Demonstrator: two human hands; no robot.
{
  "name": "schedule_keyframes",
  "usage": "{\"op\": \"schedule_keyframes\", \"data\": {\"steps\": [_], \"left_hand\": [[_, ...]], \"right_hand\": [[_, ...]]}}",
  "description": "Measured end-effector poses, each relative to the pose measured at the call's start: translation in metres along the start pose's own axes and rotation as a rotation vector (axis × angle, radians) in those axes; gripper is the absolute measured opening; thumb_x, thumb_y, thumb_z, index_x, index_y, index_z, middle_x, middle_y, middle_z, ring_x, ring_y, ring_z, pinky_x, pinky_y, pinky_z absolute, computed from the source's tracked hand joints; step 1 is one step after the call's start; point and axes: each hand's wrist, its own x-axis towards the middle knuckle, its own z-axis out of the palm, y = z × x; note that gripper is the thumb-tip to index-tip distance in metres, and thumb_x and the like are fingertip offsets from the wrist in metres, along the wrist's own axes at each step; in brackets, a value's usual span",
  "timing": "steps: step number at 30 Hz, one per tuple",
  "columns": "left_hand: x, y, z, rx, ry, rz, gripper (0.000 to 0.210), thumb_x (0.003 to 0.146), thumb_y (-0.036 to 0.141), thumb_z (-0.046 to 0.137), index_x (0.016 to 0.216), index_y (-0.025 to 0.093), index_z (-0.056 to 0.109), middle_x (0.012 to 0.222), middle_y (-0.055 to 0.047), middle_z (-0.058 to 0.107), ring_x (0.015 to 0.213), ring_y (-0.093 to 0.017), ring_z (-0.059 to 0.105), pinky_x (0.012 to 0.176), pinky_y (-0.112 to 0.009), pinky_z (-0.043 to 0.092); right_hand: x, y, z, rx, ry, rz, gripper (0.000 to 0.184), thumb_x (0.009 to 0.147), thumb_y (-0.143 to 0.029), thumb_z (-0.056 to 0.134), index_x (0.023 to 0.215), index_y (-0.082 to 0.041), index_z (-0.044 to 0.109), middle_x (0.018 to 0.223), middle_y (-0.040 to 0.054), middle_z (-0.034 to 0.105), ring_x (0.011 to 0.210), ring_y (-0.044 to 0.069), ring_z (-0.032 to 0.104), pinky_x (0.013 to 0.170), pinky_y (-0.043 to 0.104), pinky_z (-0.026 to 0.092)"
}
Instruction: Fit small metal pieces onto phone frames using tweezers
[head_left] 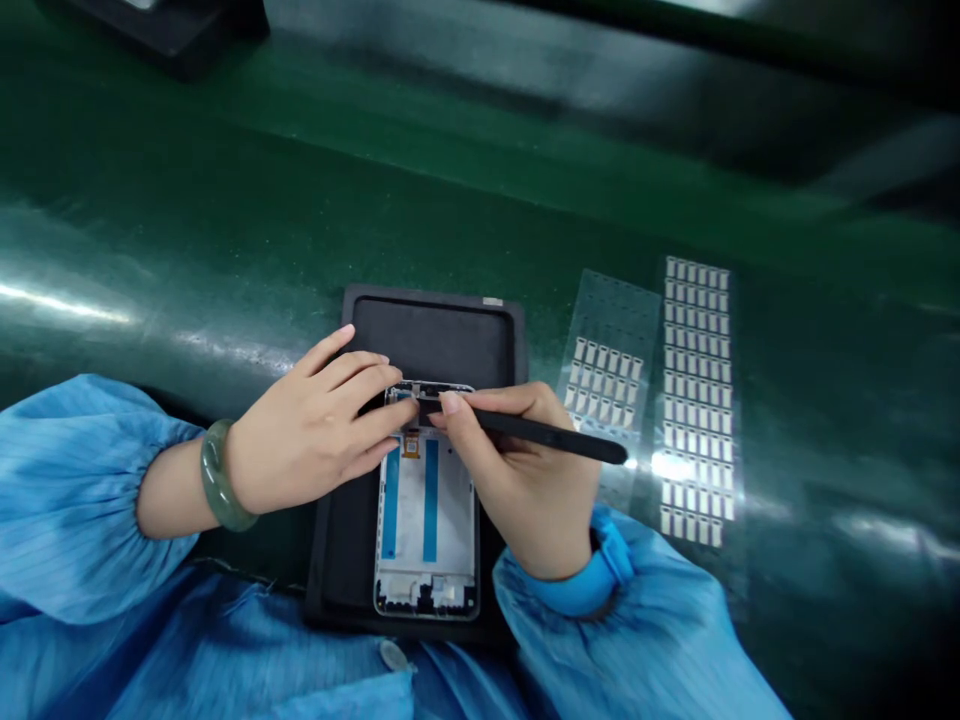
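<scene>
An opened phone frame (457,520) with two blue adhesive strips lies in a black tray (431,335) in front of me. My left hand (315,430) has its fingers apart, and the fingertips rest at the upper left part of the phone frame. Between the thumb and fingers of my right hand (525,455) is a slim black hand tool (551,432), its rounded end pointing right. The tool's working tip is over the upper part of the frame, mostly hidden by my fingers. Below my left fingertips, a small orange flex connector (411,446) shows on the frame.
To the right lie two clear sheets of small metallic parts: a partly used sheet (604,385) and a fuller sheet (696,400). A black stand or box (172,35) is at the upper left. The green table mat (450,220) stretches behind the tray.
</scene>
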Motion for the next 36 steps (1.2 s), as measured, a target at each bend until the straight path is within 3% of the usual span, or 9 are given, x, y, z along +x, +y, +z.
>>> {"op": "schedule_keyframes", "data": {"steps": [8, 14, 17, 22, 26, 36], "left_hand": [[0.001, 0.006, -0.001, 0.077, -0.014, 0.001, 0.028, 0.097, 0.024, 0.046, 0.119, 0.015, 0.062, 0.119, -0.011, 0.064, 0.116, -0.028, 0.058, 0.107, -0.057, 0.04], [0.0, 0.006, -0.001, 0.075, -0.011, -0.002, 0.028, 0.096, 0.024, 0.049, 0.119, 0.015, 0.062, 0.119, -0.011, 0.065, 0.115, -0.028, 0.058, 0.106, -0.057, 0.04], [-0.001, 0.005, 0.001, 0.059, 0.0, -0.005, 0.028, 0.096, 0.025, 0.049, 0.119, 0.016, 0.063, 0.119, -0.011, 0.065, 0.115, -0.028, 0.058, 0.106, -0.058, 0.04], [-0.002, 0.004, 0.004, 0.03, 0.031, -0.015, 0.027, 0.095, 0.025, 0.05, 0.116, 0.017, 0.065, 0.118, -0.012, 0.064, 0.113, -0.028, 0.059, 0.106, -0.058, 0.04], [-0.003, 0.004, 0.005, 0.029, 0.021, -0.031, 0.03, 0.096, 0.025, 0.049, 0.121, 0.018, 0.062, 0.119, -0.012, 0.063, 0.115, -0.028, 0.058, 0.107, -0.059, 0.038], [-0.003, 0.005, 0.005, 0.002, 0.018, -0.041, 0.032, 0.096, 0.026, 0.048, 0.124, 0.017, 0.061, 0.119, -0.012, 0.062, 0.116, -0.028, 0.056, 0.108, -0.059, 0.038]], "right_hand": [[-0.002, -0.003, 0.001, -0.076, 0.019, -0.157, 0.008, 0.082, -0.02, 0.069, 0.084, -0.023, 0.062, 0.077, -0.0025, 0.068, 0.071, 0.013, 0.069, 0.063, 0.025, 0.055], [0.002, -0.001, -0.002, 0.209, 0.131, 0.116, 0.015, 0.08, -0.032, 0.073, 0.082, -0.023, 0.061, 0.073, -0.001, 0.07, 0.064, 0.016, 0.071, 0.059, 0.03, 0.06], [0.011, 0.002, -0.005, 0.337, 0.162, 0.158, 0.018, 0.08, -0.035, 0.072, 0.085, -0.024, 0.059, 0.077, -0.0013, 0.073, 0.063, 0.015, 0.072, 0.061, 0.031, 0.062], [0.026, 0.0, -0.01, 0.34, 0.037, 0.111, 0.018, 0.081, -0.032, 0.072, 0.091, -0.025, 0.058, 0.094, 0.0006, 0.073, 0.079, 0.016, 0.073, 0.071, 0.031, 0.063], [0.034, -0.003, -0.007, 0.357, -0.127, 0.095, 0.02, 0.081, -0.028, 0.071, 0.093, -0.025, 0.055, 0.093, 0.0, 0.072, 0.077, 0.015, 0.072, 0.068, 0.03, 0.062], [0.034, -0.001, -0.006, 0.246, -0.232, 0.098, 0.016, 0.082, -0.031, 0.069, 0.088, -0.023, 0.057, 0.088, 0.0017, 0.071, 0.073, 0.015, 0.07, 0.061, 0.028, 0.059]]}}
